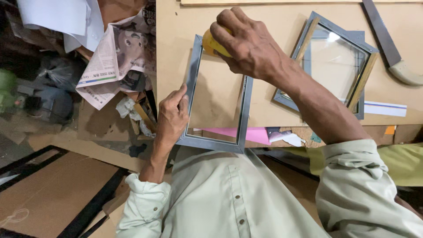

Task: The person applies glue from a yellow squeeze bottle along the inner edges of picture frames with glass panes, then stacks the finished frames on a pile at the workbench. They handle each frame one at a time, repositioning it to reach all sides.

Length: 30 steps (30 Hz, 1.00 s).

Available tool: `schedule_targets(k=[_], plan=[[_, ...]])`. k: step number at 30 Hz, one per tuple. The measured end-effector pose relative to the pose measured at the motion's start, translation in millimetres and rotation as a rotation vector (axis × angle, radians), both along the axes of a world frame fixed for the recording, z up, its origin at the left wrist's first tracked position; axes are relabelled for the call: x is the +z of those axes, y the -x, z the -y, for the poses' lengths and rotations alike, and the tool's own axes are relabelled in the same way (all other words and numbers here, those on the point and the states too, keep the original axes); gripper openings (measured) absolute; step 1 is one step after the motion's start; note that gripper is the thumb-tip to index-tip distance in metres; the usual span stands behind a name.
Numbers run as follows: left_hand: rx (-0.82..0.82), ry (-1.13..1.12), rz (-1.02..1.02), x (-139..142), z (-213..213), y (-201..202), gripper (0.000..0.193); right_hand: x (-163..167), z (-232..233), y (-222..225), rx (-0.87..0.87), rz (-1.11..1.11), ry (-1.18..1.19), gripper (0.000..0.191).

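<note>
A silver-grey picture frame lies on a tan board tabletop, its near end hanging over the table's edge. My left hand grips the frame's left rail, thumb on top. My right hand is closed on a yellow object that is pressed at the frame's far end; most of that object is hidden under my fingers.
Two more frames with glass are stacked at the right. A handsaw with a pale handle lies at the far right. Crumpled newspaper and clutter fill the left. Pink paper sticks out under the table edge. Cardboard and black strips lie on the floor.
</note>
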<state>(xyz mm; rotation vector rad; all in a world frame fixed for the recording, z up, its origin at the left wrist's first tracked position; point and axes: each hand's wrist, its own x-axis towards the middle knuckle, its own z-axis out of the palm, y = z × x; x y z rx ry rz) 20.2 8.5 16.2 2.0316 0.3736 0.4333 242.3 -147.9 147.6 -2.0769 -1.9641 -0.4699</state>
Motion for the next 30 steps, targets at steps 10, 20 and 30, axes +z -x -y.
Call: schedule_targets(k=[10,20,30], plan=[[0.066,-0.27,-0.058,5.3,6.5,-27.7,0.026,16.5,149.0,-17.9,-0.242,-1.009,-1.389,0.04],[0.2,0.105,0.122,17.3,-17.5,-307.9,0.036,-33.9,162.5,-49.6,-0.114,-1.8,-1.672,0.047],[0.091,0.907,-0.054,26.9,-3.6,-398.4,0.038,-87.9,105.2,-237.7,-0.829,-1.045,-0.957,0.057]])
